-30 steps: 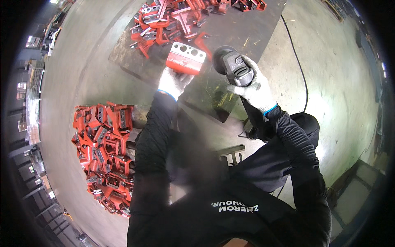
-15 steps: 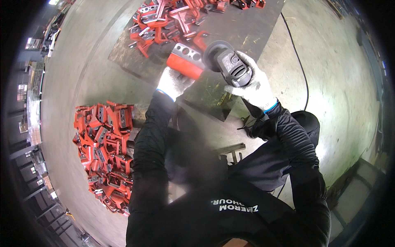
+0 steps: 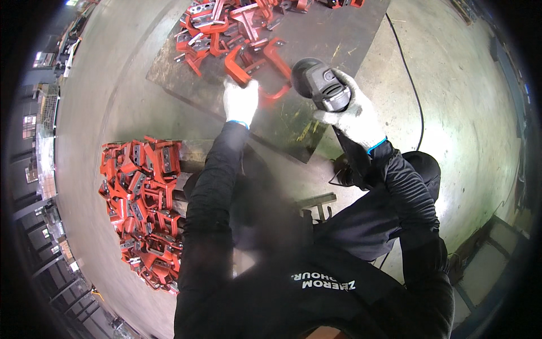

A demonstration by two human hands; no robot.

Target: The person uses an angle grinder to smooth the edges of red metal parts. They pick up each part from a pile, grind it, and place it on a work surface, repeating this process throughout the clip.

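Note:
My left hand (image 3: 241, 103), in a white glove, is closed on a red metal bracket (image 3: 236, 70) above the dark metal plate. The bracket is blurred by motion, and its bent arms point away from me and to the right. My gloved right hand (image 3: 357, 116) wraps round the body of a dark angle grinder (image 3: 328, 90). The grinder's disc (image 3: 305, 76) faces left, apart from the bracket. Whether the disc turns I cannot tell. My left fingertips are partly hidden behind the hand.
Several red brackets (image 3: 206, 28) lie heaped on the far part of the dark metal plate (image 3: 339, 48). Another heap of red brackets (image 3: 138, 209) stands at my left. A black cable (image 3: 411, 79) runs over the floor at right. Near my legs is a metal stand (image 3: 317, 201).
My left hand has turned the bracket over, so its open, bent side shows instead of the bare holed face. The grinder in my right hand has moved slightly right, away from the bracket.

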